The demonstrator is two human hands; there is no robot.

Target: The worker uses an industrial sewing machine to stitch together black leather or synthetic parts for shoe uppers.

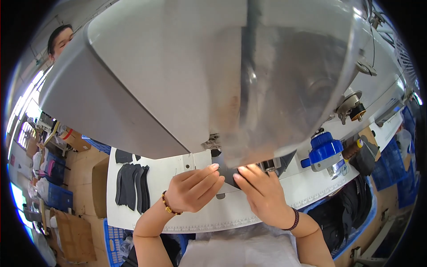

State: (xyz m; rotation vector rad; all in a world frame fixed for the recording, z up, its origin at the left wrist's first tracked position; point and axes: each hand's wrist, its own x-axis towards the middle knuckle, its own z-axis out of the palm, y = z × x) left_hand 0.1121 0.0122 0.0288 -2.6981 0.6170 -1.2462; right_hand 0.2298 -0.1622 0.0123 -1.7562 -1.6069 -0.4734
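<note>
Closely, two bare hands work beneath the head of a large pale-grey sewing machine, at a white worktable whose near edge carries a ruler scale. A dark piece of material lies on the table between the hands, just under the machine, partly covered by the fingers. The left hand, with a beaded bracelet at the wrist, has its fingers bent and bunched at the tips beside the piece; whether it grips anything cannot be told. The right hand, wearing a dark braided band, rests its fingertips at the piece's edge, fingers partly extended; whether they pinch or merely press is unclear. Dark cut strips lie side by side at the table's left. To the right stand a blue-topped device and a brown thread spool. Below the table's right side, a blue basket holds more black pieces. White cloth covers the worker's lap, while another person appears at upper left.
</note>
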